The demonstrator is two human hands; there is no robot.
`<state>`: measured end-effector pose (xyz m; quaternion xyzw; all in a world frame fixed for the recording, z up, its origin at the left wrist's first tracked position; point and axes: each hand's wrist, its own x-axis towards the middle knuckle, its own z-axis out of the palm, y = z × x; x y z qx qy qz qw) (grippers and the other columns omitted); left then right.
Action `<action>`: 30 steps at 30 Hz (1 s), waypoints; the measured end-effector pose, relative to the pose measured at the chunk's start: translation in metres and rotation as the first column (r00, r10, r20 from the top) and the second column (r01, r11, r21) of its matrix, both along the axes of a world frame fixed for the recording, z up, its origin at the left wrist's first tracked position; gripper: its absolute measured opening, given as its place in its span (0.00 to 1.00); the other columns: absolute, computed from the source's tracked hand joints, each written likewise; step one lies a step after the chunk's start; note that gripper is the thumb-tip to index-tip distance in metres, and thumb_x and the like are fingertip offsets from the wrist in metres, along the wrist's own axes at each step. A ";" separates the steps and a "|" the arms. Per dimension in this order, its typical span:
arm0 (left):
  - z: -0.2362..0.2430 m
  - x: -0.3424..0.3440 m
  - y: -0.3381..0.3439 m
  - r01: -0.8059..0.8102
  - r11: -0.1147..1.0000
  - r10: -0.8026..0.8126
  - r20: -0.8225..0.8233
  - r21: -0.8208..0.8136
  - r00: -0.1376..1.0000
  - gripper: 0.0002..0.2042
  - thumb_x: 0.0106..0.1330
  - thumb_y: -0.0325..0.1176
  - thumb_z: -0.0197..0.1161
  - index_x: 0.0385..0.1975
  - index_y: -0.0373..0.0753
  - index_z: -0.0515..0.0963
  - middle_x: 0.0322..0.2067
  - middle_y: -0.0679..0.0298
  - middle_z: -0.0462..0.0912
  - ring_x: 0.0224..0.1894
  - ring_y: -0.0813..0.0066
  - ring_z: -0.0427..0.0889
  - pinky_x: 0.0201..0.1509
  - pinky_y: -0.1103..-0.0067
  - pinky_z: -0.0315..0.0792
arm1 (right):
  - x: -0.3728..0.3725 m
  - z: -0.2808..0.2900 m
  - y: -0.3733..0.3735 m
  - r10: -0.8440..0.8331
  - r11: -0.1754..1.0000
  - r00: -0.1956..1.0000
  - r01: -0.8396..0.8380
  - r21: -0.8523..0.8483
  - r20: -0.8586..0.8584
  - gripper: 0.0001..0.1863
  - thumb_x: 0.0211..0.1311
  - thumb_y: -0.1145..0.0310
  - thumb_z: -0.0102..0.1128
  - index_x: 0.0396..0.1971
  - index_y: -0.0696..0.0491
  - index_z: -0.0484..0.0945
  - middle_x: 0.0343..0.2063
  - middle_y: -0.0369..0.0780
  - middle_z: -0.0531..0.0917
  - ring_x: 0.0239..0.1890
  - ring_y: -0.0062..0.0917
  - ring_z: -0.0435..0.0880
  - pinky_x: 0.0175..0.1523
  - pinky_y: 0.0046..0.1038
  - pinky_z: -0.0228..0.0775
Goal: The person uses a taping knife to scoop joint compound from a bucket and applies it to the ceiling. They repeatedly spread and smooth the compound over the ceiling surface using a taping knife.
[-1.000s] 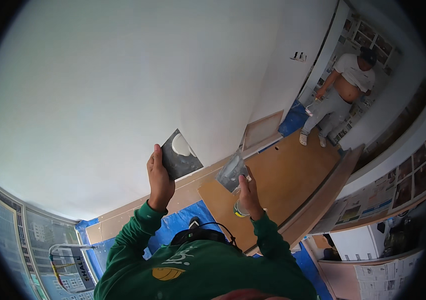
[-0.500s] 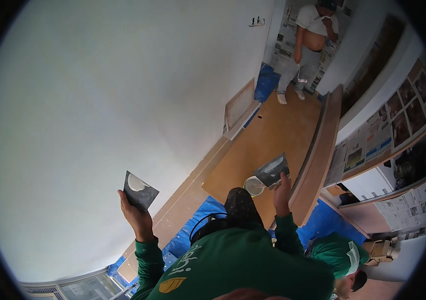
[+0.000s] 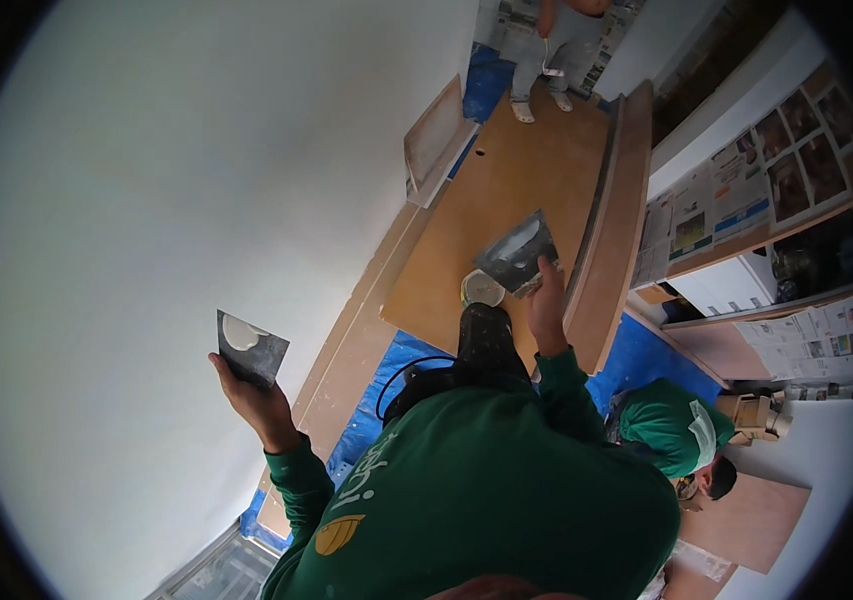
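Holding | left fingers pinch grey plate bearing white paste | right fingers pinch second plate

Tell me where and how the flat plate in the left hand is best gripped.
Probably by its lower edge, coming from below, as the left hand does: the plate looks thin and flat, and white paste covers its upper left part, leaving the lower part barer.
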<state>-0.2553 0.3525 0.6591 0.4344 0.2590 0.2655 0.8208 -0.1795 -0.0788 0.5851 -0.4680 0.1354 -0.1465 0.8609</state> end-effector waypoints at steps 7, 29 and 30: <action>-0.014 0.090 -0.032 0.144 0.989 -0.145 0.045 0.039 0.988 0.27 0.79 0.54 0.49 0.55 0.32 0.75 0.50 0.61 0.79 0.50 0.73 0.78 0.59 0.77 0.71 | 0.043 -0.021 -0.040 -0.048 0.997 0.997 0.052 0.062 -0.059 0.20 0.74 0.65 0.55 0.61 0.54 0.71 0.57 0.37 0.78 0.59 0.27 0.77 0.65 0.32 0.68; 0.161 0.342 -0.307 -0.006 0.965 0.085 0.296 -0.261 0.951 0.26 0.78 0.55 0.49 0.58 0.37 0.75 0.54 0.61 0.81 0.59 0.67 0.79 0.68 0.69 0.69 | 0.426 0.169 -0.158 0.774 0.590 0.634 -0.722 0.363 0.003 0.18 0.67 0.74 0.55 0.56 0.58 0.76 0.52 0.41 0.83 0.56 0.32 0.81 0.65 0.36 0.71; 0.165 0.340 -0.308 0.000 0.967 0.088 0.329 -0.256 0.940 0.26 0.78 0.55 0.48 0.59 0.37 0.74 0.55 0.61 0.80 0.59 0.67 0.78 0.69 0.69 0.68 | 0.427 0.188 -0.151 0.787 0.574 0.618 -0.731 0.369 -0.001 0.16 0.67 0.75 0.55 0.53 0.57 0.77 0.50 0.40 0.84 0.54 0.31 0.82 0.63 0.35 0.72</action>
